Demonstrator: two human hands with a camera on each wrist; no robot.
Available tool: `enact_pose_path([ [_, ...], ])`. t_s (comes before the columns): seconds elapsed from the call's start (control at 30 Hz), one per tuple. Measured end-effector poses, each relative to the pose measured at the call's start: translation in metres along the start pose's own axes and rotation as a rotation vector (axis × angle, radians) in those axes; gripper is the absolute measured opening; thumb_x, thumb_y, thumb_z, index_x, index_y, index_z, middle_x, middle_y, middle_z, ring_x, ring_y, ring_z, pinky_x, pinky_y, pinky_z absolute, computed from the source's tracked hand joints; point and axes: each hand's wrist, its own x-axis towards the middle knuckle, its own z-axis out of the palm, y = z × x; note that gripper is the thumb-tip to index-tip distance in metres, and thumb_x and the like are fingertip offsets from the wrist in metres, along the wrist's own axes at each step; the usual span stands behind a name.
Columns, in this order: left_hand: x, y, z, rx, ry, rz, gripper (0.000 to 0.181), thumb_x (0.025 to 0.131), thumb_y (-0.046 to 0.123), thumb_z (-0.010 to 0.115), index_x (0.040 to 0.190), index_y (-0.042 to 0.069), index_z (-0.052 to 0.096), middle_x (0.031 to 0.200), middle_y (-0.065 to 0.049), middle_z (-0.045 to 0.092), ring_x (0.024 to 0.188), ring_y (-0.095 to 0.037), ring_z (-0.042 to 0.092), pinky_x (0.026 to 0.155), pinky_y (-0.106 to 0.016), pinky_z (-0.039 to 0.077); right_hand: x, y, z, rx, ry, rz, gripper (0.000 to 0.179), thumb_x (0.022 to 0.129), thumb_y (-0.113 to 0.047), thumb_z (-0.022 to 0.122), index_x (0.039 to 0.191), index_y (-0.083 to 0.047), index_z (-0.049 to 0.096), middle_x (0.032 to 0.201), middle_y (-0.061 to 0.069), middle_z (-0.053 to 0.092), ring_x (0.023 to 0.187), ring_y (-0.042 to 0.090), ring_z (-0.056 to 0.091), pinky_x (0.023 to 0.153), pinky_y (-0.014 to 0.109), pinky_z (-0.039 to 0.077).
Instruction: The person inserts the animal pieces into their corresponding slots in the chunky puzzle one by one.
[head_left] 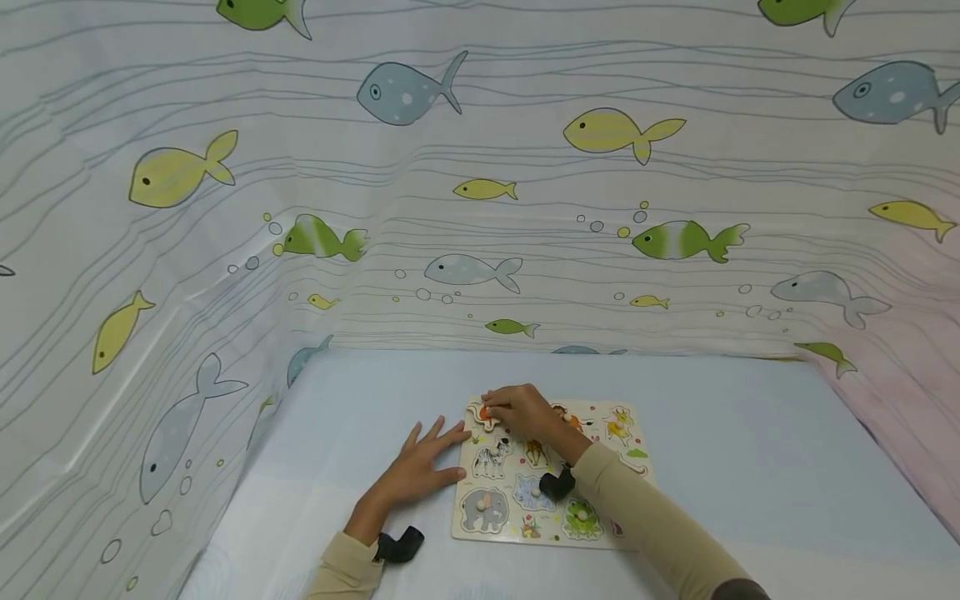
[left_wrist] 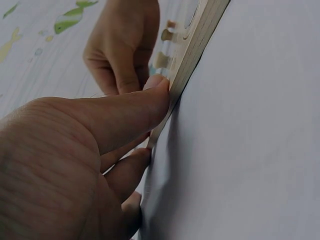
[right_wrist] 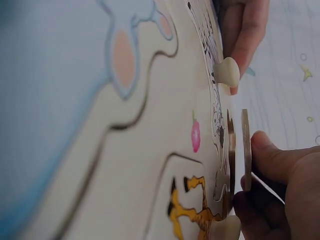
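A wooden peg puzzle board (head_left: 517,537) with animal pictures lies on the table. My right hand (head_left: 521,412) reaches over its far left corner and pinches an orange-and-white puzzle piece (head_left: 489,423), whose animal is partly hidden. In the right wrist view that piece (right_wrist: 246,150) stands edge-on between thumb and fingers, slightly off the board. My left hand (head_left: 416,467) has its fingers spread, with thumb and fingertips touching the board's left edge. The left wrist view shows this thumb (left_wrist: 135,107) against the wooden edge (left_wrist: 200,45). The zebra piece (head_left: 491,460) sits just below the right hand.
Elephant (head_left: 483,510), hippo (head_left: 528,492) and frog (head_left: 581,518) pieces sit in the board's near part, with other animals behind. My right forearm (head_left: 645,508) covers the board's near right part. A fish-patterned sheet (head_left: 480,233) rises behind the pale tabletop (head_left: 750,467).
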Motion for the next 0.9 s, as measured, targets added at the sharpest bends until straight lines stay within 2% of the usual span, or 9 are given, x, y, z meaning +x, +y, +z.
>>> enact_pose_path([
  [0.37, 0.0012, -0.0006, 0.001, 0.005, 0.003, -0.012, 0.06, 0.093, 0.036, 0.07, 0.147, 0.022, 0.05, 0.162, 0.001, 0.036, 0.155, -0.036, 0.016, 0.125, -0.06, -0.005, -0.0011, 0.0011, 0.0001, -0.043, -0.036, 0.026, 0.026, 0.096, -0.02, 0.066, 0.117, -0.008, 0.075, 0.129, 0.008, 0.069, 0.126, 0.025, 0.062, 0.102, 0.038, 0.055],
  [0.63, 0.0012, -0.0008, 0.0012, 0.009, 0.004, -0.004, 0.059, 0.093, 0.036, 0.069, 0.147, 0.021, 0.051, 0.161, 0.0, 0.037, 0.155, -0.037, 0.016, 0.124, -0.061, -0.005, -0.0035, 0.0004, -0.0005, -0.056, -0.009, -0.026, 0.024, 0.095, -0.016, 0.067, 0.115, -0.005, 0.075, 0.125, 0.011, 0.071, 0.123, 0.026, 0.065, 0.1, 0.039, 0.056],
  [0.9, 0.0006, -0.0002, 0.0008, 0.002, 0.002, -0.001, 0.059, 0.093, 0.036, 0.069, 0.147, 0.021, 0.051, 0.161, -0.001, 0.037, 0.155, -0.037, 0.017, 0.124, -0.061, -0.005, -0.0034, 0.0002, 0.0, -0.06, -0.042, -0.022, 0.024, 0.096, -0.016, 0.067, 0.115, -0.005, 0.075, 0.125, 0.01, 0.071, 0.125, 0.026, 0.063, 0.101, 0.039, 0.055],
])
